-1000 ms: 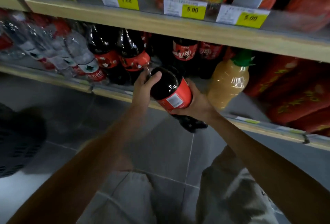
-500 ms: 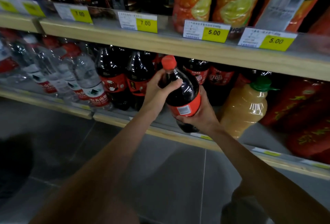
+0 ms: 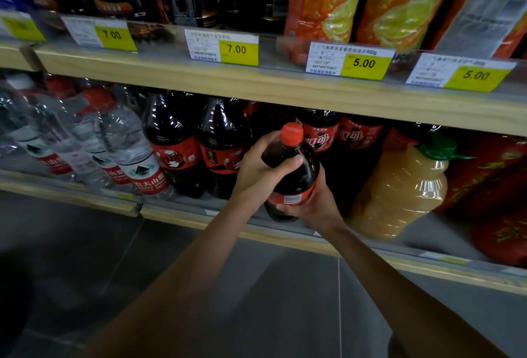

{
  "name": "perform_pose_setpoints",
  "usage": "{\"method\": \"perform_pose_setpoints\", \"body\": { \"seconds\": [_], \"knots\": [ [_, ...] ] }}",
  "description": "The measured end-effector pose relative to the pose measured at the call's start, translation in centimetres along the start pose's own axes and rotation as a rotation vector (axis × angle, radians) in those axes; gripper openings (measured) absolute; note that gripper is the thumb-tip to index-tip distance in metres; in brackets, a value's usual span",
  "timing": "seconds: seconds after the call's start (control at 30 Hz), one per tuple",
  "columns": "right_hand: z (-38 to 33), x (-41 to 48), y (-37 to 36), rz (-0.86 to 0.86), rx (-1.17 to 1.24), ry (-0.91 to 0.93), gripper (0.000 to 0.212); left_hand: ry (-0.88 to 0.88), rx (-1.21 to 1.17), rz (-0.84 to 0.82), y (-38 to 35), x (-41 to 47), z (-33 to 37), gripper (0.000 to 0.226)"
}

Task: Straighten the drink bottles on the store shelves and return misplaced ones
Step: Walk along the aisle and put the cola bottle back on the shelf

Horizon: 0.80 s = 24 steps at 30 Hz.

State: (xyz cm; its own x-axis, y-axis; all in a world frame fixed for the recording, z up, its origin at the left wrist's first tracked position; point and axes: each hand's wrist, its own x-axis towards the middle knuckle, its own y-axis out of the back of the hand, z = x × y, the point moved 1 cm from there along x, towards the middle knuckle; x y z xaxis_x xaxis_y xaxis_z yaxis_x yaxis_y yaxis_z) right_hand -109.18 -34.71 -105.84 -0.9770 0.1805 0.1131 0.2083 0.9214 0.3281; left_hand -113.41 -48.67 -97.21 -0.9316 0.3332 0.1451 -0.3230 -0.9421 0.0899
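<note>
A dim store aisle with a grey tiled floor (image 3: pixel 271 295) ran beneath two wooden shelves; the upper shelf (image 3: pixel 256 84) carried yellow price tags (image 3: pixel 238 49) along its front lip, and orange pouches (image 3: pixel 328 1) stood above them. On the lower shelf (image 3: pixel 199 216) water bottles (image 3: pixel 134 152) leaned at the left, dark cola bottles (image 3: pixel 174 144) stood in the middle, and a pale juice jug (image 3: pixel 399 189) with a green cap sat to the right, beside red packages (image 3: pixel 496 175).

Both forearms reached up and forward from the bottom of the view; the left hand (image 3: pixel 256 169) was wrapped round the shoulder of a red-capped cola bottle (image 3: pixel 293 175), thumb across its front, while the right hand (image 3: pixel 316 203) cupped the labelled lower body from the right side, so both were grasping it. The bottle stood nearly upright over the shelf's front edge, in the gap between the cola row and the jug; whether its base touched the shelf was hard to tell, the hand and shadow hiding it.

Its cap sat below the upper shelf's underside with room to spare; the jug stood just beside the right hand; more cola bottles filled the space behind.
</note>
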Motion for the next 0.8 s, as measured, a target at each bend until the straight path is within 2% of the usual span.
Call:
{"method": "perform_pose_setpoints", "body": {
  "seconds": [0.23, 0.37, 0.6, 0.67, 0.73, 0.8],
  "knots": [
    [-0.1, 1.8, -0.2, -0.04, 0.004, -0.005, 0.111, 0.024, -0.026, 0.04, 0.3, 1.8, -1.0, 0.053],
    [-0.4, 3.0, -0.4, -0.067, 0.0, -0.024, 0.116, 0.108, -0.059, 0.102, 0.4, 2.6, -1.7, 0.067],
    [-0.1, 3.6, -0.8, 0.02, 0.038, -0.037, 0.109, 0.151, 0.025, 0.06, 0.2, 2.4, -2.2, 0.089],
    [0.1, 3.3, -1.0, 0.069, 0.066, -0.048, 0.107, 0.169, 0.002, 0.028, 0.2, 2.2, -2.3, 0.079],
    [0.1, 3.2, -1.2, 0.094, 0.075, -0.044, 0.107, 0.163, -0.02, -0.027, 0.4, 2.1, -2.4, 0.052],
    [0.2, 3.2, -1.3, 0.106, 0.076, -0.038, 0.107, 0.149, -0.023, -0.047, 0.7, 2.0, -2.5, 0.046]
  ]
}}
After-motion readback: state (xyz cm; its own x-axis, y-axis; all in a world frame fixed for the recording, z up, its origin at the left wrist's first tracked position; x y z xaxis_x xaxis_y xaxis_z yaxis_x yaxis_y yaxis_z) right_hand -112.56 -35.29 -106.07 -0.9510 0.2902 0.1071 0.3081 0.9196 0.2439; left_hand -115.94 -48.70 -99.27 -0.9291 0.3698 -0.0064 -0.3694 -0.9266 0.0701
